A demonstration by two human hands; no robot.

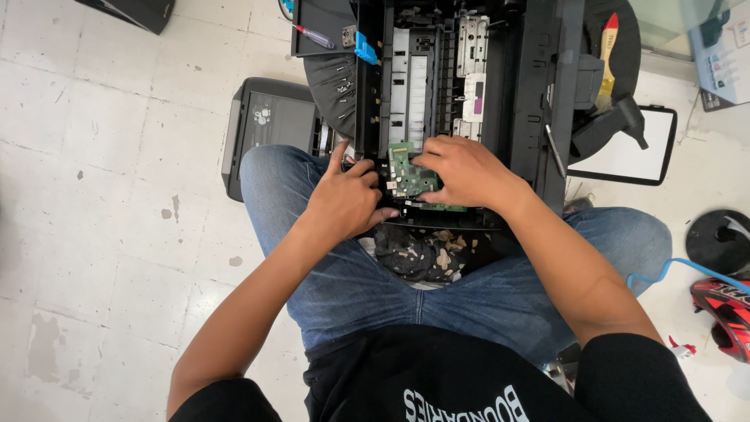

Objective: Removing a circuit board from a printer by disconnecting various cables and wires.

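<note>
A black printer (pixel 516 70) with its covers off stands in front of my knees, showing grey and white inner parts. At its near edge sits a green circuit board (pixel 408 176). My left hand (pixel 345 197) is curled against the board's left side, fingers touching it. Over the board's right side lies my right hand (pixel 462 170), fingers bent on its top and near edge. Whether either hand truly grips the board I cannot tell. I sit in blue jeans with a stained rag (pixel 418 254) between my legs.
A dark grey printer cover (pixel 269 129) lies on the tiled floor at left. A screwdriver (pixel 315 35) rests on a black panel at the top. A paintbrush (pixel 606 59), a white-faced black-framed panel (pixel 633 152), a blue cable (pixel 672 270) and a red helmet (pixel 723 309) lie at right.
</note>
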